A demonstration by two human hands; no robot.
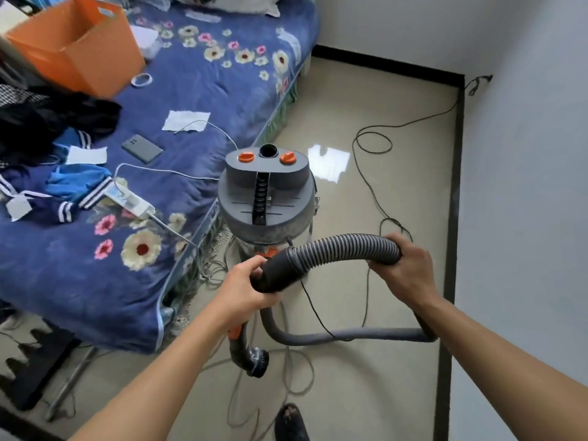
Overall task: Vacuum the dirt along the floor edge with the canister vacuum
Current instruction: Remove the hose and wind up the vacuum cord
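Hose: the ribbed grey hose (346, 246) arches between your two hands, just in front of the canister, then loops down across the floor under your right forearm.
Left hand: your left hand (251, 288) is curled round the smooth black cuff at the hose's end.
Right hand: your right hand (404, 262) is wrapped round the ribbed part of the hose, at the far end of the arch.
Canister vacuum: the canister vacuum (265, 198) stands upright on the tiled floor, right beside the bed's corner; its grey top carries two orange knobs with a round open port (269, 151) between them. What is inside the drum you cannot tell.
Floor edge: the dark skirting strip (456, 186) runs along the white wall on your right, well apart from the canister.
Orange box: the orange box (76, 43) sits on the flowered blue quilt (197, 90), open at the top; its contents are not visible.
Cord: a thin black cord (372, 144) trails in loops over the floor towards the wall.
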